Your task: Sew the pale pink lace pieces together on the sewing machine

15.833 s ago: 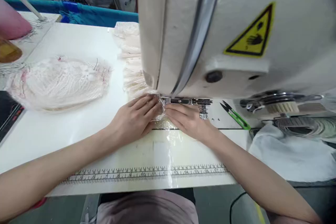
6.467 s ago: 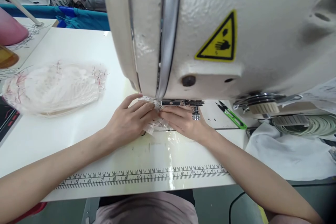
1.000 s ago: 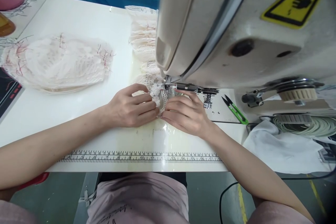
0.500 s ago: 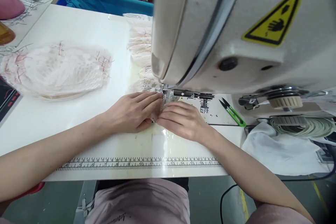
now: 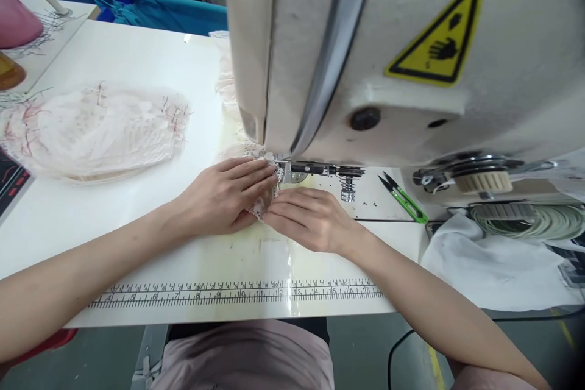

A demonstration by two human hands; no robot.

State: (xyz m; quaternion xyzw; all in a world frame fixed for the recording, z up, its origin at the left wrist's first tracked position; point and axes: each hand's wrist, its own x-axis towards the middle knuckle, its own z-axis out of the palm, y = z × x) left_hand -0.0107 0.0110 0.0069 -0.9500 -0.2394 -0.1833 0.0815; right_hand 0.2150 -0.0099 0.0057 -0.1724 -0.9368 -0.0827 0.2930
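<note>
A piece of pale lace fabric [image 5: 261, 206] lies under the needle area of a sewing machine [image 5: 292, 61]. My left hand [image 5: 231, 192] rests over the lace from the left, its fingers together and curved, the lace showing between fingers and thumb. My right hand [image 5: 311, 216] pinches the lace's near edge, fingertips pressed together. Both hands are just in front of the presser foot [image 5: 286, 170], which is partly hidden. More gathered lace runs back along the machine's left side, mostly behind the machine head.
A pile of white lace pieces with red thread ends [image 5: 100, 134] lies at left. Green thread snips [image 5: 404, 198] lie right of the needle. White cloth [image 5: 493, 262] hangs at the right edge. A printed ruler [image 5: 237, 294] runs along the table's front.
The view has shifted, so the machine appears further left. My right hand has drawn slightly towards me, and more lace shows between the hands. Less of the gathered lace behind is visible.
</note>
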